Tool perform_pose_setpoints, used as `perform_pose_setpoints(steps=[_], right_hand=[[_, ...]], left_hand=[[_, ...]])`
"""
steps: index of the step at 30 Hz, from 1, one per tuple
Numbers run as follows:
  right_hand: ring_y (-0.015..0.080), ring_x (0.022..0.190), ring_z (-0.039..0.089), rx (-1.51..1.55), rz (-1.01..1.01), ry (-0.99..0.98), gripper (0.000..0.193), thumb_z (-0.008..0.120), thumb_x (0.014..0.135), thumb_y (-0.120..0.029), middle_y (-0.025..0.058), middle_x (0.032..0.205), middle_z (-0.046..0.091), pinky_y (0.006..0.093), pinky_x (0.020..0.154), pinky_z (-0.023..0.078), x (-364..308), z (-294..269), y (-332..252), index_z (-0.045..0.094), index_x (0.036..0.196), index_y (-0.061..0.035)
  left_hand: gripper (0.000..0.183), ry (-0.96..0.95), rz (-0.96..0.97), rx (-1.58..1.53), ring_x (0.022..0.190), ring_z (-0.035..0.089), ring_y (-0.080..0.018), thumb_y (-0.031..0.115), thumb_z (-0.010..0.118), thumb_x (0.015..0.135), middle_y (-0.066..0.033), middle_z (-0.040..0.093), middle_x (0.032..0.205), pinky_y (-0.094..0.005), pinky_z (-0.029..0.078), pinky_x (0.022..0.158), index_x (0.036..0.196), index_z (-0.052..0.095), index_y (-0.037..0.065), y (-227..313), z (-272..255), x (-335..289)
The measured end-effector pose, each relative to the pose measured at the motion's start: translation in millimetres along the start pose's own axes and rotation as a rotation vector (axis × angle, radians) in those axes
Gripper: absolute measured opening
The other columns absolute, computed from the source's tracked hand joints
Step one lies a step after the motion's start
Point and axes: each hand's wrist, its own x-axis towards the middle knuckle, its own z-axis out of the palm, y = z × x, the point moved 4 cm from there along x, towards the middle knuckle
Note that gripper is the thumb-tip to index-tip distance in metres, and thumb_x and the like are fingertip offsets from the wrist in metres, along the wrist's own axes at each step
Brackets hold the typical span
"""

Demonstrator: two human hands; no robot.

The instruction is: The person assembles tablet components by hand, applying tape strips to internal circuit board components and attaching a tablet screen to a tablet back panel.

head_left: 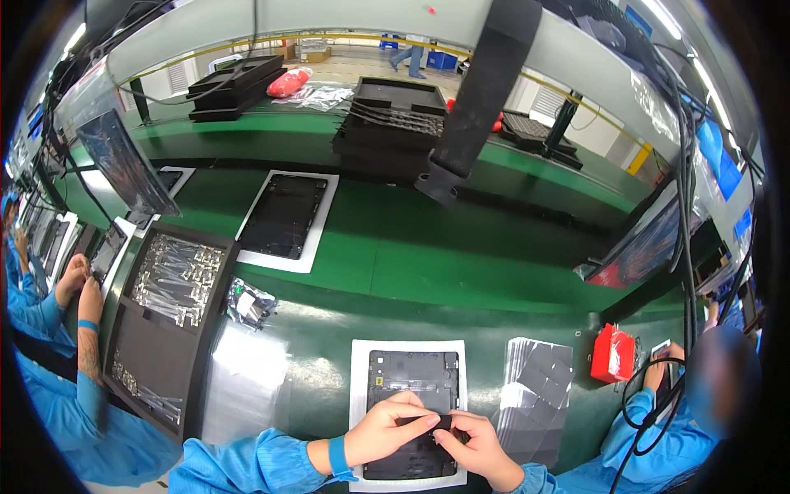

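A black tablet back housing (411, 362) lies on a white pad (359, 362) right in front of me. Over its middle, my left hand (387, 432) and my right hand (477, 449) meet, fingertips almost touching. Both pinch a small black strip-like piece (443, 421) between thumb and fingers; its exact kind is too small to make out. A blue band circles my left wrist. Part of the housing is hidden under my hands. To the right lies a stack of clear sheets with dark grey pieces (539, 379).
On the left stands a black tray (156, 354) of small metallic parts, with a bag of small parts (249, 303) and clear plastic sheets (247, 370) beside it. Another housing (284, 216) lies farther off. A red box (613, 354) stands right. Co-workers sit on both sides.
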Motion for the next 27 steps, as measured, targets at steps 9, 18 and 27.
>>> perform_pose_setpoints(steps=[9,18,27], right_hand=[[0.0101,0.060,0.039,0.198,0.017,-0.090,0.027,0.069,0.092,-0.008,0.0024,0.068,0.042,0.0278,0.054,0.032,-6.3,-2.6,25.1,0.049,0.075,0.0008],[0.0074,0.059,0.045,0.161,0.074,0.127,0.013,0.068,0.090,-0.004,0.0023,0.070,0.052,0.0237,0.054,0.036,1.2,-14.0,16.0,0.061,0.083,0.0037],[0.0101,0.057,0.051,-0.079,-0.017,0.216,0.006,0.067,0.087,0.002,0.0064,0.071,0.054,0.0255,0.052,0.039,-2.0,-16.3,-3.8,0.062,0.086,0.0051]], left_hand=[[0.034,-0.234,-0.423,-0.225,0.089,0.067,-0.0109,-0.003,0.073,0.087,-0.0056,0.071,0.092,-0.0259,0.054,0.086,0.119,0.065,0.000,2.9,-26.9,11.8],[0.032,-0.211,-0.270,0.162,0.095,0.068,-0.0146,0.004,0.076,0.085,-0.0071,0.073,0.099,-0.0310,0.053,0.087,0.114,0.064,0.003,39.3,-32.9,43.4],[0.045,-0.170,-0.061,0.263,0.102,0.069,-0.0194,0.008,0.082,0.078,-0.0107,0.073,0.109,-0.0330,0.053,0.094,0.119,0.064,0.001,51.4,-35.9,46.3]])
